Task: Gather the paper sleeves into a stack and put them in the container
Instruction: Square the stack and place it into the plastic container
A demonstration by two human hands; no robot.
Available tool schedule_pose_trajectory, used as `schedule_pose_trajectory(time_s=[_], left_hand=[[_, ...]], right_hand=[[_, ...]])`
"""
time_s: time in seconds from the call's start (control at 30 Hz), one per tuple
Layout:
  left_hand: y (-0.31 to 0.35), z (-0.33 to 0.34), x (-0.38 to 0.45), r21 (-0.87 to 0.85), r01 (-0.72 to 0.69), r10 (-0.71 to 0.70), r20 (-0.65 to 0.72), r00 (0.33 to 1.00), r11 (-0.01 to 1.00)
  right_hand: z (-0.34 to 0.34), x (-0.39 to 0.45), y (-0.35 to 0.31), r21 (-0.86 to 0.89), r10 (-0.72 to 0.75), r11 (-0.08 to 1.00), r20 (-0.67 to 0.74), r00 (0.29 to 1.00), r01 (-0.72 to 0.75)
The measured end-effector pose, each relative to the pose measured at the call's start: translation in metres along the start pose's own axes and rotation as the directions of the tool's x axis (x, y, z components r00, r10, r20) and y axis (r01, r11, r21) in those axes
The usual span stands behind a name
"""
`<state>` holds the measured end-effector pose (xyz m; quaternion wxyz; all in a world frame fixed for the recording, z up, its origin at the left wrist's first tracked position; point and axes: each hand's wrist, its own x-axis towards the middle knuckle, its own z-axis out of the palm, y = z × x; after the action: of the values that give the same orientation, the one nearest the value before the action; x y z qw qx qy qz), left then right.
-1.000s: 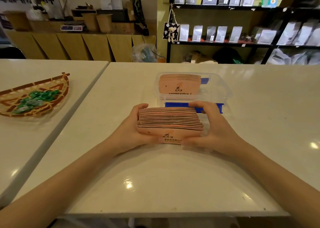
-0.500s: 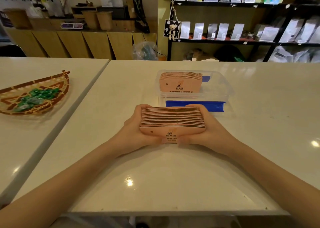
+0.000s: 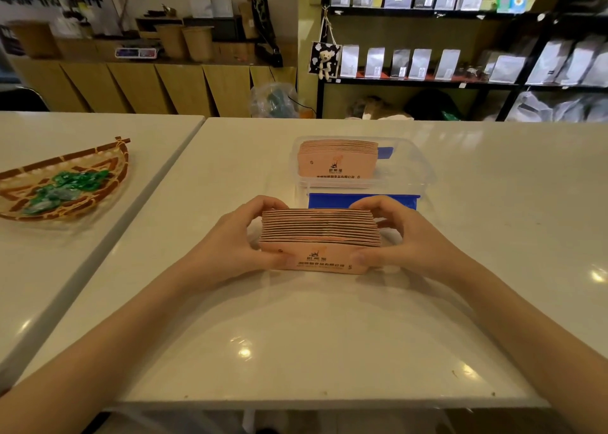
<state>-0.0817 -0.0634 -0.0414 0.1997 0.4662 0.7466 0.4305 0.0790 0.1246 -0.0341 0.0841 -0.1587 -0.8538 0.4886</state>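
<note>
Both hands [image 3: 230,246] [image 3: 408,242] clasp the sleeve stack [image 3: 319,233], seemingly on the table [image 3: 296,335].

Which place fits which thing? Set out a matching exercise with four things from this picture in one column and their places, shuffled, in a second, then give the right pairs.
Things:
1. stack of paper sleeves
2. second stack of sleeves
3. green wrapped sweets
4. blue lid

Places:
A. in the woven basket
B. between the left hand and right hand
C. flat on the table, just before the container
D. inside the clear container

Pairs: 1-B, 2-D, 3-A, 4-C
</note>
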Motion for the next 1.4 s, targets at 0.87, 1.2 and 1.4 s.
schedule_pose_trajectory(time_s=[0.87, 1.2, 1.4], left_hand=[[0.049, -0.015, 0.035, 0.605, -0.065, -0.074, 0.201, 0.977, 0.794], [0.100, -0.063, 0.099, 0.592, -0.200, 0.043, 0.269, 0.962, 0.781], [0.088, -0.059, 0.140, 0.574, -0.200, 0.096, 0.207, 0.974, 0.794]], right_hand=[[-0.038, 0.019, -0.030, -0.505, -0.130, 0.832, 0.222, 0.966, 0.228], [-0.097, 0.057, -0.079, -0.534, -0.180, 0.816, 0.127, 0.975, 0.220], [-0.112, 0.082, -0.067, -0.525, -0.142, 0.842, 0.009, 0.990, 0.125]])
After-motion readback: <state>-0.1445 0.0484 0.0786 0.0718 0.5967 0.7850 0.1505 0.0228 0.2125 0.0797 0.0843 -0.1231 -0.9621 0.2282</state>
